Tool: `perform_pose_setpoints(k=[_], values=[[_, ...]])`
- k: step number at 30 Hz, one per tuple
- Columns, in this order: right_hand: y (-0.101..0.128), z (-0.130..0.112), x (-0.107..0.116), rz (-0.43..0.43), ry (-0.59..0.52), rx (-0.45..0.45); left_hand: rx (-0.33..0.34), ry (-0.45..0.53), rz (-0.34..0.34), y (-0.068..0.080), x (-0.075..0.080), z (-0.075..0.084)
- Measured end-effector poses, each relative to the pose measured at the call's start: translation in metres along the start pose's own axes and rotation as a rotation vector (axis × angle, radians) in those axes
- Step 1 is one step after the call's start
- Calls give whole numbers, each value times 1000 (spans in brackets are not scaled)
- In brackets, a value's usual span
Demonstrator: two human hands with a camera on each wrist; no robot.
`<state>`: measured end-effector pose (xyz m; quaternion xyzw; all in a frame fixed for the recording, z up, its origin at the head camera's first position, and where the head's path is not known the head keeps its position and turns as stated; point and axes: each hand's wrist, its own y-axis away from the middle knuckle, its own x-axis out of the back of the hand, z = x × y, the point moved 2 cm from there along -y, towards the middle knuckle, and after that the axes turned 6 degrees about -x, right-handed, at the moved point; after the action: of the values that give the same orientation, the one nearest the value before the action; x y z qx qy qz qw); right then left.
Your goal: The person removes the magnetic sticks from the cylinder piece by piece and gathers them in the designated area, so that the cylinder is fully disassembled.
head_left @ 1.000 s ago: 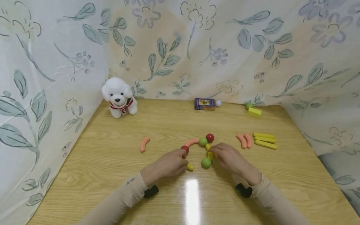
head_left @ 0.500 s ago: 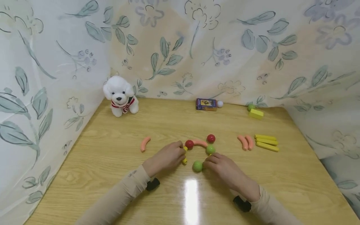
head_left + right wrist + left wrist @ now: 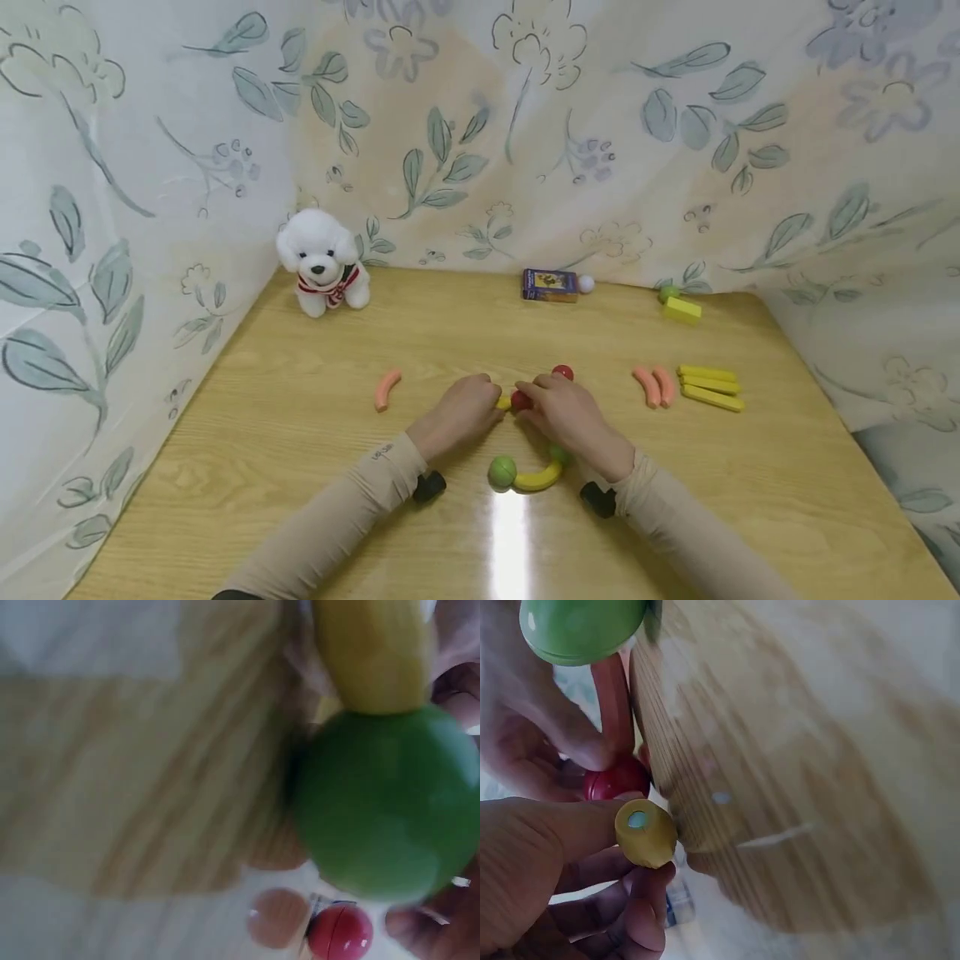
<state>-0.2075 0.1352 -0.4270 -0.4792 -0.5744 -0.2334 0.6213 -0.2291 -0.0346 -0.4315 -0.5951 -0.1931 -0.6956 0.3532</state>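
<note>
In the head view my left hand (image 3: 462,414) pinches a yellow stick (image 3: 503,402); its magnet-tipped end (image 3: 646,832) faces the left wrist camera. My right hand (image 3: 566,414) grips a red ball (image 3: 521,401) right beside the stick. A pink curved stick (image 3: 613,697) joins that red ball to a green ball (image 3: 585,630) in the left wrist view. Nearer the front, a yellow curved stick (image 3: 538,480) runs from a green ball (image 3: 559,454), partly under my right hand, to another green ball (image 3: 502,472). A second red ball (image 3: 562,372) lies behind my right hand.
A loose pink stick (image 3: 387,390) lies at left. Two pink sticks (image 3: 656,387) and several yellow sticks (image 3: 708,387) lie at right. At the back are a white toy dog (image 3: 320,262), a small box (image 3: 550,285), a white ball (image 3: 586,284), a green ball (image 3: 668,293) and a yellow block (image 3: 682,311).
My right hand has left the yellow curved stick and now grips the red ball beside my left hand. The joined pieces have turned, and the end green ball has moved left and toward the front.
</note>
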Motion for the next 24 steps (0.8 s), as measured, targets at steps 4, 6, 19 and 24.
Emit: perform_pose_setpoints(k=[4, 6, 19, 24], values=[[-1, 3, -8, -46, -29, -37, -8, -22, 19, -2, -3, 5], [-1, 3, -8, -50, -35, -45, 0, -35, 28, -2, -3, 6], [3, 7, -3, -73, -26, -31, 423, -330, 69, 47, 23, -50], [5, 10, -4, -90, -13, -36, 415, -348, 71, 57, 25, -58]])
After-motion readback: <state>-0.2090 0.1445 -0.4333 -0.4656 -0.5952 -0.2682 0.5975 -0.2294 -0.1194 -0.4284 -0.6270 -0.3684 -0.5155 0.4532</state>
